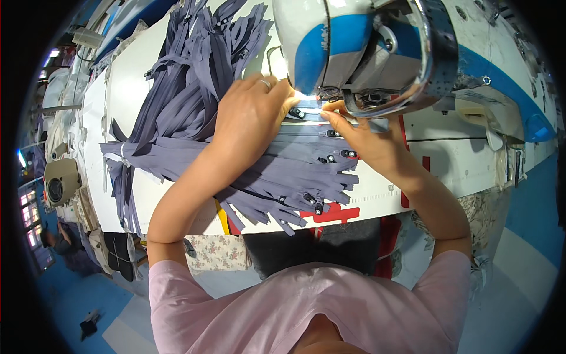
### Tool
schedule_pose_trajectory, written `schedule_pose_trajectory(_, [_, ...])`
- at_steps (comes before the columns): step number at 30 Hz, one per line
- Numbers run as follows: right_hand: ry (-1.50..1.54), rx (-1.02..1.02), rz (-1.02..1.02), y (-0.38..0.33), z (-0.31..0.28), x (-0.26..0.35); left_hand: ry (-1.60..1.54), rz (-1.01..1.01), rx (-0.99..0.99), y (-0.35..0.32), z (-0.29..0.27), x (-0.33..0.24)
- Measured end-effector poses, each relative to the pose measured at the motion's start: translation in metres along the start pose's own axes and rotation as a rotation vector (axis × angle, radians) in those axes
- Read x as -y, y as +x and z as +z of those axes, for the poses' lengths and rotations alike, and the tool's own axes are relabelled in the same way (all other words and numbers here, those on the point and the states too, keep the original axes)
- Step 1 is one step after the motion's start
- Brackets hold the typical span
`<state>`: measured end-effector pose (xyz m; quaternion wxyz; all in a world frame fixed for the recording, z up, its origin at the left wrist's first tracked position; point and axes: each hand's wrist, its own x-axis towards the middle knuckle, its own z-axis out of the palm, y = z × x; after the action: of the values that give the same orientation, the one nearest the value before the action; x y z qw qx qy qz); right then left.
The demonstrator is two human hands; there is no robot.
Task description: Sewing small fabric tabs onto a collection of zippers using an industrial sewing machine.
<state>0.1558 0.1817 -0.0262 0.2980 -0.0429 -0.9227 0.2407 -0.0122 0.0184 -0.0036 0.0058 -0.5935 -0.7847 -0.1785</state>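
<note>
Head view, watched from my distant post: a slate-violet woven zipper strip [312,112] lies crosswise under the lit front of the glossy, rounded, white-and-blue sewing machine [309,56]. The person's right hand [377,147] has thumb and forefinger closed narrowly on it; the left hand [250,115] curls by its other end, but I cannot tell whether those fingers grip. Fingertips this near the machine's working point worry me: one slip could carry them under it. I'd also expect the hard black slider [296,113] to strike metal if the strip skewed. Limp, flat tapes in the fanned bundle [253,159], just nearer the person, could creep in and catch. Beyond, a tangled, matte heap [194,76] drapes over the smooth white tabletop [377,192].
</note>
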Motion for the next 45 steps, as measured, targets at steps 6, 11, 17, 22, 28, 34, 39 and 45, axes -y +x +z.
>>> schedule_pose_trajectory(6, [-0.167,-0.041,-0.173,0.0,0.0,-0.002,-0.025,0.285,-0.195,-0.009,0.001,-0.018])
schedule_pose_trajectory(11, [-0.806,0.201,-0.233,-0.036,0.011,-0.025,-0.324,0.067,-0.159,-0.004,0.014,-0.011])
schedule_pose_trajectory(17, [-1.057,0.221,-0.382,-0.038,0.012,-0.028,-0.346,-0.18,-0.029,0.003,0.007,-0.017])
schedule_pose_trajectory(22, [-1.241,0.317,-0.48,-0.043,0.009,-0.032,-0.258,-0.222,-0.02,0.004,0.008,-0.021])
schedule_pose_trajectory(28, [-0.128,0.046,-0.159,-0.004,0.003,-0.019,-0.238,-0.223,-0.05,0.005,0.011,-0.02])
schedule_pose_trajectory(34, [0.161,0.047,0.172,-0.011,0.017,-0.024,-0.242,-0.26,-0.054,0.008,0.012,-0.023])
schedule_pose_trajectory(39, [-0.008,-0.04,-0.095,-0.003,0.018,-0.025,-0.228,-0.205,-0.076,0.008,0.018,-0.017])
schedule_pose_trajectory(45, [-0.054,-0.057,-0.219,-0.004,0.016,-0.035,-0.269,-0.163,-0.101,0.009,0.022,-0.014])
